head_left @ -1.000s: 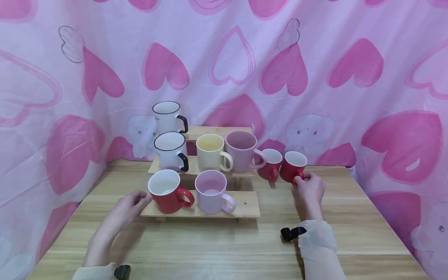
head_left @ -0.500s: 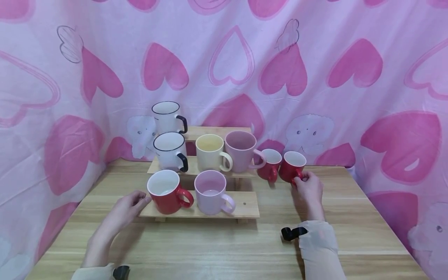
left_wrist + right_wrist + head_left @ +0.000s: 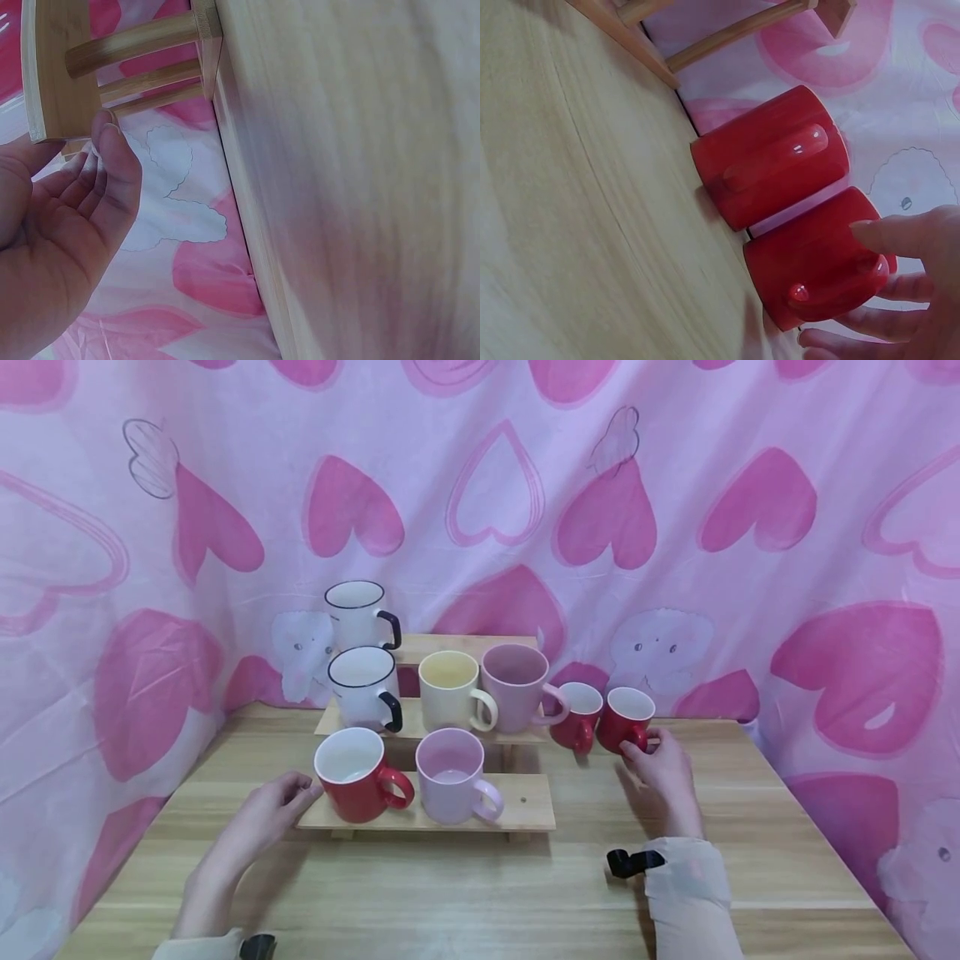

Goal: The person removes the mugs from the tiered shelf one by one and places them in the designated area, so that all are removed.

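Note:
My left hand (image 3: 270,814) holds the left end of the wooden tiered shelf (image 3: 525,802). The left wrist view has the thumb and fingers at the edge of the shelf's board (image 3: 60,82). My right hand (image 3: 663,772) is at a small red mug (image 3: 622,718) standing on the table. In the right wrist view, the thumb (image 3: 900,234) touches this mug's side, and the other fingers spread loosely beyond its handle (image 3: 840,296). A second small red mug (image 3: 576,714) stands upright just left of it.
On the shelf's bottom tier are a larger red mug (image 3: 352,781) and a lilac mug (image 3: 450,781). Behind stand a cream mug (image 3: 448,693), a mauve mug (image 3: 513,693) and two white black-rimmed mugs, one front (image 3: 363,693), one top (image 3: 354,618). A heart-patterned cloth (image 3: 495,468) hangs behind.
My right thumb has shifted slightly left from the red mug's handle, and the fingers are spread wider. The mugs stay in place. My left hand has not moved on the shelf.

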The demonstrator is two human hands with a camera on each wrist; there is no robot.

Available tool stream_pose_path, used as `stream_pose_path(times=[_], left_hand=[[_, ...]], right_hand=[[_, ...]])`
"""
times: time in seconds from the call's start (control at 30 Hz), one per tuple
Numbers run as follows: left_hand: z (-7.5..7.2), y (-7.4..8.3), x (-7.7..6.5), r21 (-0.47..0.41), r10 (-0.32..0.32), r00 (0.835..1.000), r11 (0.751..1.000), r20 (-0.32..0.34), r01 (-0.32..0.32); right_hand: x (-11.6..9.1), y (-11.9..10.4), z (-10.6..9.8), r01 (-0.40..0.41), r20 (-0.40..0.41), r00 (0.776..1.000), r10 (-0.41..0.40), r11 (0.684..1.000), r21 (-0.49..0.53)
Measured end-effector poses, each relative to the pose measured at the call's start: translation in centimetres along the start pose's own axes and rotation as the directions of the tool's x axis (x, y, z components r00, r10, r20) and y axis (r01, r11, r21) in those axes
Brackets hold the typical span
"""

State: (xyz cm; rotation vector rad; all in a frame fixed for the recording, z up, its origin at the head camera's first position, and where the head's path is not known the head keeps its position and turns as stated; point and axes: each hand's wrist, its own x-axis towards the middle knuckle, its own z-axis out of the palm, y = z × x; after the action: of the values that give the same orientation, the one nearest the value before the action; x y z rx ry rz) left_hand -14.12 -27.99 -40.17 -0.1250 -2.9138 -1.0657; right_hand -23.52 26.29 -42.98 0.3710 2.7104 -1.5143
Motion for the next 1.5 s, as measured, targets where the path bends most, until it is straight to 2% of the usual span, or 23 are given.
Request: stream_pose_path(times=[0.2, 0.37, 0.53, 0.7, 0.87, 0.93, 1.1, 1.27, 1.4, 1.5], left_hand=[[0.0, -0.1, -0.2, -0.001, -0.013, 1.000, 1.000, 0.005, 0.013], [0.1, -0.2, -0.1, -0.004, -0.002, 1.000, 1.000, -0.004, 0.002], [0.1, -0.3, -0.1, -0.008, -0.010, 1.000, 1.000, -0.001, 0.010], [0.1, -0.4, 0.0, -0.007, -0.012, 1.000, 1.000, 0.002, 0.012], [0.2, -0.4, -0.1, -0.009, -0.018, 1.000, 1.000, 0.004, 0.018], [0.2, -0.4, -0.1, -0.013, -0.019, 1.000, 1.000, 0.003, 0.019], [0.0, -0.3, -0.2, -0.009, -0.017, 1.000, 1.000, -0.001, 0.017], [0.0, -0.3, -0.2, -0.007, -0.018, 1.000, 1.000, 0.004, 0.018], [0.1, -0.4, -0.1, -0.005, -0.007, 1.000, 1.000, 0.005, 0.007], [0.0, -0.4, -0.1, -0.005, -0.006, 1.000, 1.000, 0.005, 0.006]], right_hand=[[-0.3, 0.0, -0.4, 0.009, 0.016, 1.000, -0.010, 1.000, 0.030], [-0.4, -0.5, -0.9, -0.014, 0.012, 1.000, 0.014, 1.000, -0.006], [-0.8, -1.4, -1.7, 0.073, -0.042, 0.996, -0.075, 0.996, -0.055], [-1.8, -2.9, -2.6, 0.161, -0.129, 0.977, -0.169, 0.985, -0.067], [-3.0, -4.4, -3.2, 0.200, -0.204, 0.957, -0.205, 0.979, -0.047], [-3.5, -5.0, -3.4, 0.209, -0.243, 0.947, -0.212, 0.977, -0.036], [-4.6, -6.6, -3.5, 0.261, -0.364, 0.904, -0.227, 0.964, 0.046], [-5.8, -7.9, -3.5, 0.358, -0.427, 0.862, -0.274, 0.925, 0.127], [-6.8, -8.7, -2.9, 0.477, -0.449, 0.817, -0.362, 0.861, 0.175], [-7.6, -9.7, -2.1, 0.579, -0.453, 0.771, -0.447, 0.788, 0.209]])
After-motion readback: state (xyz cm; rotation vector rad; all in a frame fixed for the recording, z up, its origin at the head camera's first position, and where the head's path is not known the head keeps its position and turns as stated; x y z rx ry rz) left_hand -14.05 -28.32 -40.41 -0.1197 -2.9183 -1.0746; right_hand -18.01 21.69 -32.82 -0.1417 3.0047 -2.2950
